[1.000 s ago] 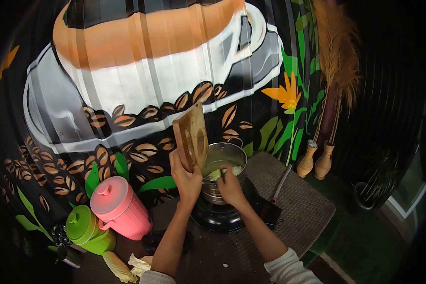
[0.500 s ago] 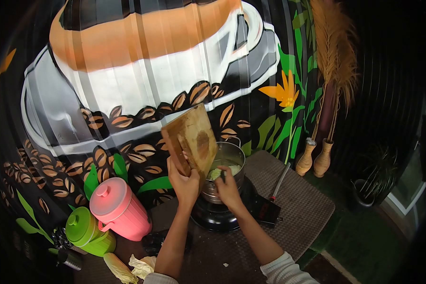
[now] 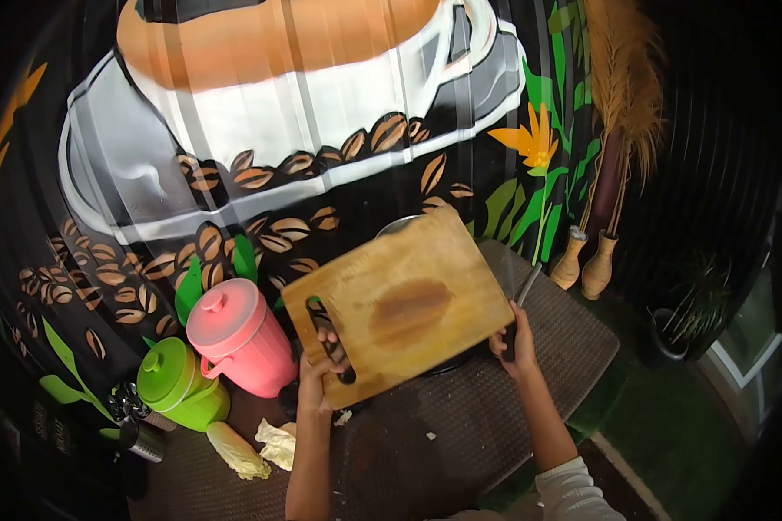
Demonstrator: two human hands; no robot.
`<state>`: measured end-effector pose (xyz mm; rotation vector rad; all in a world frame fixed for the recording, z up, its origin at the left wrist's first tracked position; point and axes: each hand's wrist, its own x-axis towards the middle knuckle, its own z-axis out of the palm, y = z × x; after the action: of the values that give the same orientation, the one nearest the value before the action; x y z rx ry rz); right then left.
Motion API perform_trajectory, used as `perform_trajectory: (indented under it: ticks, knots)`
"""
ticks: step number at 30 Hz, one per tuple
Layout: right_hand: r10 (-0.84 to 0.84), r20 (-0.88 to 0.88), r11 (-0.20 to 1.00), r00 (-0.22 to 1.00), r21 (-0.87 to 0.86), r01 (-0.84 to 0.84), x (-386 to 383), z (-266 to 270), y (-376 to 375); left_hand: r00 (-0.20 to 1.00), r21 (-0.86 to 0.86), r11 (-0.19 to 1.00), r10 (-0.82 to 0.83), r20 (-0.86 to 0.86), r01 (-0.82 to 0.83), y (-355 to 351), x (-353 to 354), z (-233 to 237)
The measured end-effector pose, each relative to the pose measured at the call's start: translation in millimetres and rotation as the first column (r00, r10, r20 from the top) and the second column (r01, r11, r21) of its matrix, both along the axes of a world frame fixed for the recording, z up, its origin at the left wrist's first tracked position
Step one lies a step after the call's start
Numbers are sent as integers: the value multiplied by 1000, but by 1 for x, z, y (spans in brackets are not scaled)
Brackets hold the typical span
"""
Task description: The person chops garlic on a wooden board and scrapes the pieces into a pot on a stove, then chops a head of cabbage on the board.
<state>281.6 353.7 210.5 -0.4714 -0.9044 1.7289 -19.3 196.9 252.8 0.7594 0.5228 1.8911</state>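
Note:
My left hand (image 3: 317, 378) grips a wooden cutting board (image 3: 469, 260) by its handle slot, fingers passing through the opening. The board is tilted with its broad face toward me, and a damp brown patch marks its middle. My right hand (image 3: 520, 347) is at the board's right edge, closed around the dark handle of what looks like a knife (image 3: 508, 340); its blade is blurred and partly hidden. Behind the board, only a bit of the metal pot's rim (image 3: 398, 225) shows. The black stove (image 3: 450, 363) under it is mostly covered.
A pink lidded jug (image 3: 243, 339) and a green lidded jug (image 3: 182, 386) stand on the left of the brown woven table (image 3: 573, 347). Pale cabbage leaves (image 3: 237, 451) lie in front. Two vases (image 3: 596, 267) stand beyond the table, before a painted wall (image 3: 321, 156).
The board has swung from nearly upright beside the pot to facing me in front of it. My right hand has moved out of the pot to the board's right edge.

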Motion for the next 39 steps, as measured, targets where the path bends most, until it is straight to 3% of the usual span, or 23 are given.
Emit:
perform_trajectory:
  ticks: [3,4,7,8,10,12,13,14,15,17,19,21,27,29,30,31,32,33,35,36,38,39]
  knots:
    - [225,-81,958,971,-163,-235,20,-21,-50,989,-105,983,-148,5,148,-23,-1,-44]
    - [198,-101,944,975,-248,-218,22,-29,-68,984,-143,974,-176,17,177,-32,1,-54]
    - [238,-95,940,966,-228,-254,33,-76,-115,967,-266,930,-245,72,255,-56,-2,-108]
    - [208,-88,925,974,-307,-225,36,-92,-130,962,-271,923,-251,110,272,-67,-2,-126]
    - [177,-78,901,981,-387,-194,40,-118,-167,979,-399,905,-190,-78,144,-88,-3,-153]
    - [182,-25,896,983,-409,-176,36,-131,-204,971,-426,897,-193,-138,118,-108,-14,-176]
    - [89,29,880,996,-470,-65,29,-134,-222,956,-527,844,-228,-183,100,-118,-20,-190]
    - [80,33,875,996,-481,-54,25,-142,-239,938,-621,780,-270,-220,79,-132,-20,-191]
    - [-18,80,871,997,-489,55,21,-154,-253,923,-678,734,-241,-299,-29,-146,-15,-184]
    - [-181,178,837,967,-489,247,11,-170,-276,917,-650,759,-278,-286,28,-158,-23,-207]
    - [-259,200,822,945,-467,325,4,-180,-300,915,-592,794,-331,-231,137,-169,-26,-219]
    - [-380,313,753,870,-442,488,1,-188,-321,916,-625,756,-368,-159,195,-181,-28,-230]
    - [-405,371,721,836,-432,541,-9,-197,-361,886,-667,669,-462,-30,326,-197,-46,-254]
    - [-425,445,716,788,-367,594,-12,-198,-367,768,-761,646,-512,-383,51,-198,-57,-264]
    - [-436,510,715,742,-304,629,-15,-201,-369,764,-764,643,-519,-382,54,-199,-63,-264]
    - [-437,512,710,740,-308,633,-18,-204,-371,516,-690,696,-524,-678,-200,-199,-68,-264]
    - [-454,651,717,609,-140,683,-20,-207,-372,175,-519,756,-493,-852,-398,-199,-72,-265]
    - [-473,757,720,451,37,693,-21,-211,-370,176,-524,755,-497,-850,-395,-201,-72,-260]
    - [-524,842,722,126,362,589,-15,-242,-358,63,-493,716,-536,-842,-494,-209,-69,-242]
    - [-520,845,724,123,360,588,-16,-239,-361,67,-498,714,-540,-839,-492,-212,-67,-239]
    - [-511,859,746,-5,447,494,-22,-232,-361,-131,-278,722,-455,-881,-634,-217,-60,-231]
    - [-470,883,767,-5,411,492,-23,-233,-361,-146,-259,716,-451,-881,-649,-220,-56,-225]
